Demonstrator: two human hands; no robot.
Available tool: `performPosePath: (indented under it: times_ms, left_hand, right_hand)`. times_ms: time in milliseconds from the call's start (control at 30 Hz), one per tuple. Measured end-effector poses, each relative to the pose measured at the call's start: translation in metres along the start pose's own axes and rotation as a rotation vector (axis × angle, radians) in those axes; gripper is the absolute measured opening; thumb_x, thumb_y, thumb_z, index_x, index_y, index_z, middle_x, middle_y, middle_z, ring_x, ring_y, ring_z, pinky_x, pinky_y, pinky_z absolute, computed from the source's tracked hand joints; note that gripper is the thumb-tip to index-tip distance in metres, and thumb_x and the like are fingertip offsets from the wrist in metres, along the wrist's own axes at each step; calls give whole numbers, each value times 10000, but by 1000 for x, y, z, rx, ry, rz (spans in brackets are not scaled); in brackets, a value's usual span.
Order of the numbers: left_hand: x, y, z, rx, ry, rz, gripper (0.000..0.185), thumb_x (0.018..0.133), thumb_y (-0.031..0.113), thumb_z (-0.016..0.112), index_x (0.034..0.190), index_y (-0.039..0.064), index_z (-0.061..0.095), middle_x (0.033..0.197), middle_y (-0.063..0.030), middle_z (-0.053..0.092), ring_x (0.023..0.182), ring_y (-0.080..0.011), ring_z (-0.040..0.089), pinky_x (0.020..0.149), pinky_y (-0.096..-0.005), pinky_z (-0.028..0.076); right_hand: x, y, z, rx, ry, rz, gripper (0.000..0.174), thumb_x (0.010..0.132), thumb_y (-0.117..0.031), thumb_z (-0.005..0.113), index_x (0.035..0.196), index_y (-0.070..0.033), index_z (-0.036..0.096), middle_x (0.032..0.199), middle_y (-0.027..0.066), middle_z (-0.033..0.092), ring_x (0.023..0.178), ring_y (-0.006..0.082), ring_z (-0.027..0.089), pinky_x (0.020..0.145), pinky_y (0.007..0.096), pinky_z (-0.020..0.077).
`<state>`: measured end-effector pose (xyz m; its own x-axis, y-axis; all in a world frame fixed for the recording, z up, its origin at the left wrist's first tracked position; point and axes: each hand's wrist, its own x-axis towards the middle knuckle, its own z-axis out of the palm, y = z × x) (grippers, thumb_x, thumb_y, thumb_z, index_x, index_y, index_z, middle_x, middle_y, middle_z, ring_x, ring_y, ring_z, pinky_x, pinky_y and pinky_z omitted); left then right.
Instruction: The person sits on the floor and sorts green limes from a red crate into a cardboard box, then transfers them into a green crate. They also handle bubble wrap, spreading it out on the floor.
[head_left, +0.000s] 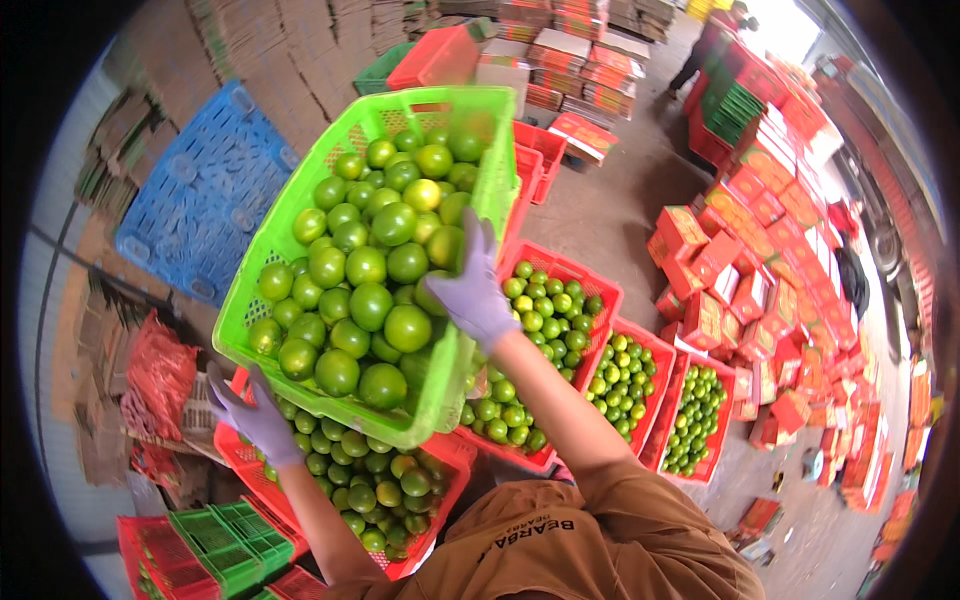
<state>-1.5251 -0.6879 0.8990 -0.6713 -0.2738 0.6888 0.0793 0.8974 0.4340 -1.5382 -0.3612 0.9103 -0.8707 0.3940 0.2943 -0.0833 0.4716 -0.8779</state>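
A bright green plastic crate (266, 225) full of green citrus fruit (371, 304) stands tilted before me, above a red crate. My right hand (476, 289), in a thin purple glove, lies at the crate's right side, thumb towards the fruit and fingers raised; whether it grips the wall is unclear. My left hand (259, 420), gloved alike, is by the crate's near left corner with fingers spread, over the rim of the red plastic crate (442, 517). That red crate holds darker green citrus fruit (360, 480).
Red crates of smaller citrus (551, 315) run off to the right. A blue plastic pallet (202, 195) is at the left, stacked green and red crates (225, 540) at the lower left. Red cartons (780, 255) are heaped at the right; a person (709, 45) stands far back.
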Motion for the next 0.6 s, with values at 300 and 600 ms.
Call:
performPosePath:
  times_ms: [300, 600]
  left_hand:
    - [118, -168, 100, -435, -730, -718, 329, 796, 91, 673, 1105, -9, 620, 902, -181, 673, 715, -236, 656, 625, -364, 524]
    - [-5, -146, 7, 175, -528, 143, 288, 774, 195, 592, 918, -50, 638, 810, -310, 619, 680, -433, 571, 638, -463, 471]
  right_hand:
    - [-5, -17, -25, -202, -291, 357, 840, 725, -252, 553, 1437, 45, 222, 1325, 307, 463, 1195, 396, 514, 1019, 418, 402]
    - [14, 16, -96, -245, -416, 249, 640, 743, -264, 538, 1287, 57, 432, 1254, 315, 525, 1184, 397, 528, 1018, 410, 411]
